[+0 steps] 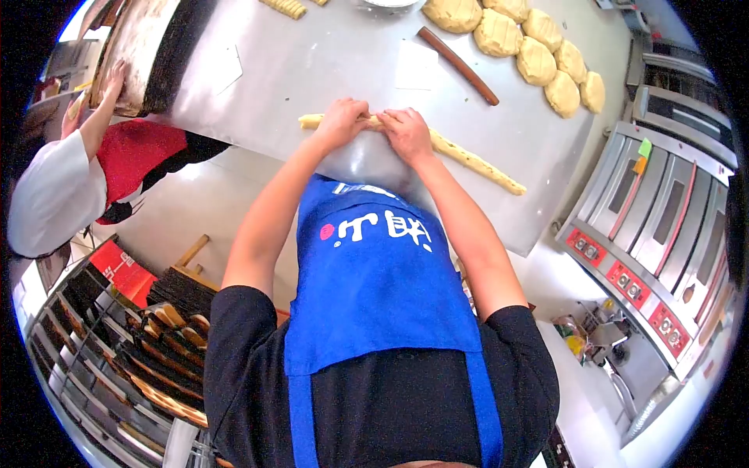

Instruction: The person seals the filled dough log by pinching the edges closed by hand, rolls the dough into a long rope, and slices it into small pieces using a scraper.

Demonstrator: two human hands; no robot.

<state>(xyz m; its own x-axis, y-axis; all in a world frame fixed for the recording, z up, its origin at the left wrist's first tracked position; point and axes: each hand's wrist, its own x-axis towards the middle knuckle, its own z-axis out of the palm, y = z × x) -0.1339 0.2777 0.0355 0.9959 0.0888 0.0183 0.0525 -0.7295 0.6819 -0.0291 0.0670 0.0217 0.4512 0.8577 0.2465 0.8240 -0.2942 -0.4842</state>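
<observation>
A long pale-yellow dough rope [476, 161] lies slantwise along the near edge of the metal table. My left hand [344, 122] is closed over the rope near its left end, fingers curled down onto it. Close beside it, my right hand [406, 134] grips the same rope, thumb and fingers bent around it. Only a short stretch of dough shows between the two hands. Past my left hand a short end of the rope sticks out; the longer part runs out to the right of my right hand.
A brown rolling pin [458, 65] lies beyond my hands. Several scored dough rounds [536, 62] sit at the far right, and cut dough strips [285, 8] at the far edge. A co-worker [62, 187] stands at left beside a tray [136, 54]. Ovens [647, 226] stand right; a tray rack [101, 359] lower left.
</observation>
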